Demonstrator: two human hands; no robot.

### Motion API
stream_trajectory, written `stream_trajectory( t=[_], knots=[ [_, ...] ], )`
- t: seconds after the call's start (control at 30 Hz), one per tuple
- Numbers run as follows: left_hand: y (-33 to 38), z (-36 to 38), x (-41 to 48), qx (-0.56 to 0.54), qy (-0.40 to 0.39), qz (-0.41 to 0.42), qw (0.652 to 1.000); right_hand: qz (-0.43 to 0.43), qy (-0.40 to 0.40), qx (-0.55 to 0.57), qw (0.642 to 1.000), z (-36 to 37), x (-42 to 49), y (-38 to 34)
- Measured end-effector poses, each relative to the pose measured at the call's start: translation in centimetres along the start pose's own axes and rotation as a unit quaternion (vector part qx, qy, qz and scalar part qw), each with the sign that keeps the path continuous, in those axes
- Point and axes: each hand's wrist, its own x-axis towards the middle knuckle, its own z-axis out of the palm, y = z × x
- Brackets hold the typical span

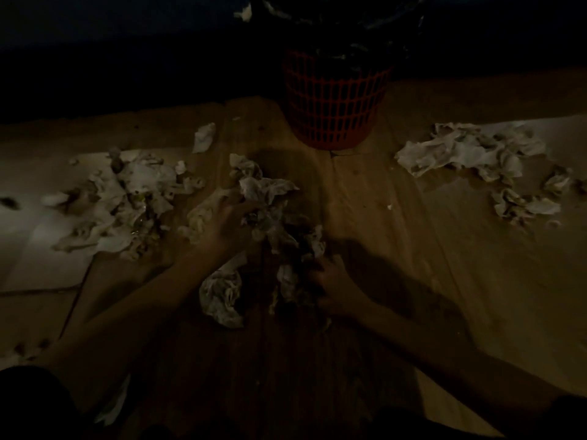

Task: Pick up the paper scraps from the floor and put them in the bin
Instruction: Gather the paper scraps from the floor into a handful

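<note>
Dim wooden floor [413, 249]. Left hand [227, 217] and right hand [333, 281] both on middle scrap pile [270, 201], grip unclear. Red mesh bin [330, 109] behind. More scraps left [127, 198] and right [470, 154].

You are looking down at a wooden floor [428, 249] in very dim light, its planks running away from you. Pale flat sheets [38, 249] lie on the floor toward its left edge, and another pale sheet [540, 128] lies toward the right edge. Beyond the floor's far edge, everything is too dark to make out.
</note>
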Motion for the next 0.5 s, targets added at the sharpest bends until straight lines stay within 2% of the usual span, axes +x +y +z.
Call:
stream_trajectory(
  t=[0.07, 0.2, 0.27, 0.33, 0.5],
  knots=[
    [-1.0, 0.5, -1.6, 0.016, -0.028, -0.009, 0.999, -0.009, -0.023, -0.025, 0.999, 2.0, -2.4, 0.6],
    [-2.5, 1.8, -4.3, 0.107, -0.114, -0.007, 0.988, -0.069, 0.009, 0.014, 0.997, 2.7, -3.8, 1.0],
    [-3.0, 2.0, -5.3, 0.18, -0.161, -0.058, 0.969, -0.014, 0.013, 0.092, 0.996, 2.2, -2.7, 1.4],
    [-3.6, 1.9, -6.1, 0.227, -0.211, -0.109, 0.945, 0.027, 0.043, 0.114, 0.992, 1.0, -0.9, 1.7],
    [-4.7, 0.8, -8.2, 0.24, -0.26, -0.106, 0.93, 0.036, 0.14, 0.124, 0.982, -2.8, 6.1, 1.5]
  ],
)
